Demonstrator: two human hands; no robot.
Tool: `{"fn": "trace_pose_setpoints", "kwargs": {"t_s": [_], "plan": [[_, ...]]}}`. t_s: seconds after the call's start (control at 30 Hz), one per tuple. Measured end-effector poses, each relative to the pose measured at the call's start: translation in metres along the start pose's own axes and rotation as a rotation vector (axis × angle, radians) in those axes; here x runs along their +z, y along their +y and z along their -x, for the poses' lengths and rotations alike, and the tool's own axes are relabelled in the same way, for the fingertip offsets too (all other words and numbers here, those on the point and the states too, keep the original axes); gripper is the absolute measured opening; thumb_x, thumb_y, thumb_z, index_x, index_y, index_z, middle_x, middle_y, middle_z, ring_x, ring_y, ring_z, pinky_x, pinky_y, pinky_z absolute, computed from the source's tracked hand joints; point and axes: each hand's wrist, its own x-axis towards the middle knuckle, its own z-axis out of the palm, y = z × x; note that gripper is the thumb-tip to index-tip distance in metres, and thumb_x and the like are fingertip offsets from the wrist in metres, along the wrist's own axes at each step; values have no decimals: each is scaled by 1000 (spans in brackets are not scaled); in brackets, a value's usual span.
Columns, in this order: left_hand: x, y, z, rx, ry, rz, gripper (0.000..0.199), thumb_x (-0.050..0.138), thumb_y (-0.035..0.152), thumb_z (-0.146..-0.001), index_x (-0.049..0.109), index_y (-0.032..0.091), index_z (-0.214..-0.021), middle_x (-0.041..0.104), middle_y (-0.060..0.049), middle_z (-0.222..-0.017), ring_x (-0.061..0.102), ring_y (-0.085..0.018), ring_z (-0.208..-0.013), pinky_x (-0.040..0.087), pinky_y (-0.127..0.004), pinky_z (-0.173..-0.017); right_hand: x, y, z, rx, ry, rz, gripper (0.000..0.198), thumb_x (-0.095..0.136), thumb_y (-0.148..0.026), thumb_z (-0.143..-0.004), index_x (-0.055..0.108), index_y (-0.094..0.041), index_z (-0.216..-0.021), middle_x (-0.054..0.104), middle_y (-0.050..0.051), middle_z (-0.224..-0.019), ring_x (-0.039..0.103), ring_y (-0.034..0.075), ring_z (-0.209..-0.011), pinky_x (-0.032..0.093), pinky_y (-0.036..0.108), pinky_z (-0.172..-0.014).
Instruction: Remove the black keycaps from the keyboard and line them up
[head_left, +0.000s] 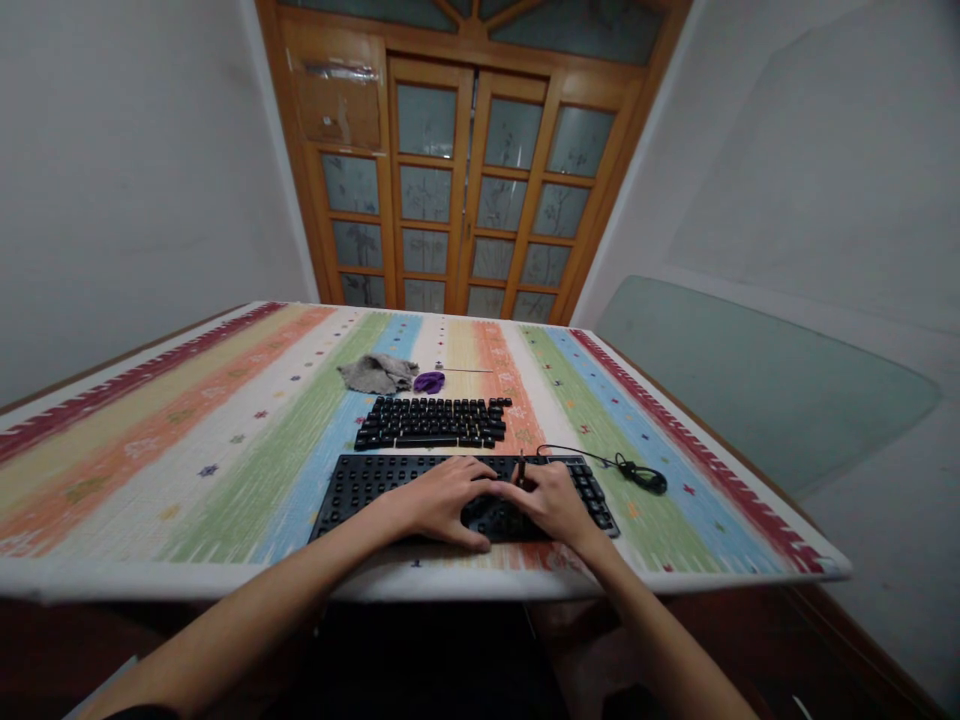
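Observation:
A black keyboard (360, 490) lies near the table's front edge, with bare key posts over its left and middle parts and keycaps still on at its right end. My left hand (448, 497) rests across its middle, thumb spread from the fingers, holding nothing. Just right of it, my right hand (556, 505) is closed around a slim dark tool (521, 468) that stands upright; its lower end is hidden, so its kind is unclear. The fingertips of both hands meet or nearly meet. Behind the keyboard, loose black keycaps (431, 422) sit in neat rows.
A grey cloth (377, 373) and a purple bundle (429, 383) lie beyond the keycaps, beside a thin rod (469, 371). The keyboard's coiled cable (643, 474) is at the right. A striped tablecloth (225, 470) covers the table; wooden doors (465, 180) stand behind it.

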Motion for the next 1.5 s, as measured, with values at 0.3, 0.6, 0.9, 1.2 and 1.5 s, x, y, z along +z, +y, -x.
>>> {"fn": "trace_pose_setpoints", "kwargs": {"t_s": [0.3,0.6,0.9,1.2,1.5], "plan": [[3,-4,-2,-8,-6,-3,75,78,47,-66,52,16,-129,55,-15,-131,51,-33,-119,39,-45,-103,2,13,-12,224,-62,-198,58,57,-64,-84,60,-18,-50,56,0,-37,49,12,-34,39,23,-41],[-2,3,-6,-30,1,15,76,76,42,-63,47,16,-129,56,-13,-124,51,-32,-113,39,-43,-103,-10,19,-21,252,-7,-320,52,60,-59,-84,60,-17,-54,61,2,-42,51,12,-33,37,21,-35],[-11,2,6,-45,-17,-10,75,81,41,-57,50,16,-120,56,-11,-119,51,-30,-108,40,-42,-100,-16,34,-43,190,126,-342,48,65,-58,-80,65,-17,-57,66,5,-49,57,14,-38,44,22,-41],[-21,-14,-17,-178,200,38,39,66,47,-86,58,19,-111,63,-8,-111,56,-24,-104,42,-36,-92,-12,36,-54,135,141,-430,50,67,-60,-77,68,-15,-56,69,7,-54,60,14,-38,47,22,-39],[-22,-26,-48,-65,221,-7,14,60,29,-91,63,18,-98,65,-5,-97,56,-20,-94,42,-32,-85,-19,35,-54,51,136,-352,48,65,-58,-81,68,-15,-58,68,6,-53,61,14,-39,46,22,-41]]}}
